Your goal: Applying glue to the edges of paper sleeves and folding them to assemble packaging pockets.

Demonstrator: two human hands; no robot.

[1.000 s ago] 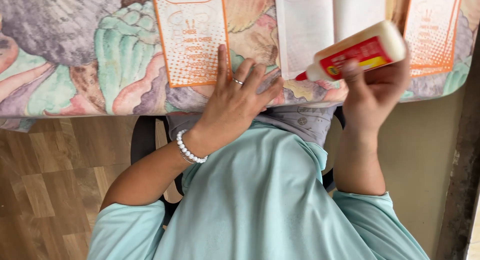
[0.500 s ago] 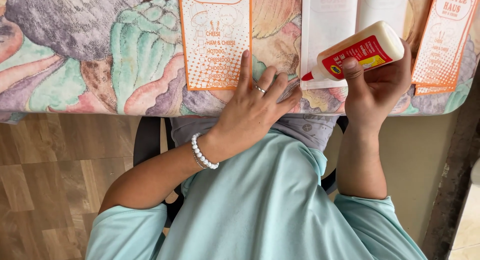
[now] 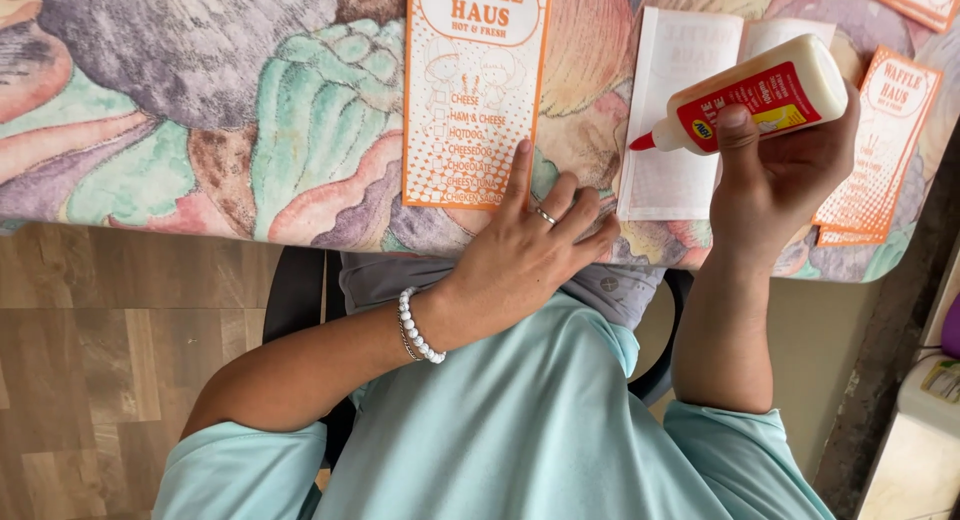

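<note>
White glue bottle (image 3: 752,93) stays gripped in right hand (image 3: 775,175) fingers; left hand (image 3: 528,248) remains flat on orange-printed card (image 3: 468,95).

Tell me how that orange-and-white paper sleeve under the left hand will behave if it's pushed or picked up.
The sleeve looks like thin, flat paper, so it is probably light and would flop if lifted by one end. It lies flat on the patterned tablecloth, so a push would likely slide it; the left hand resting on its lower edge seems to pin it. It has nothing to roll or tip.
</note>
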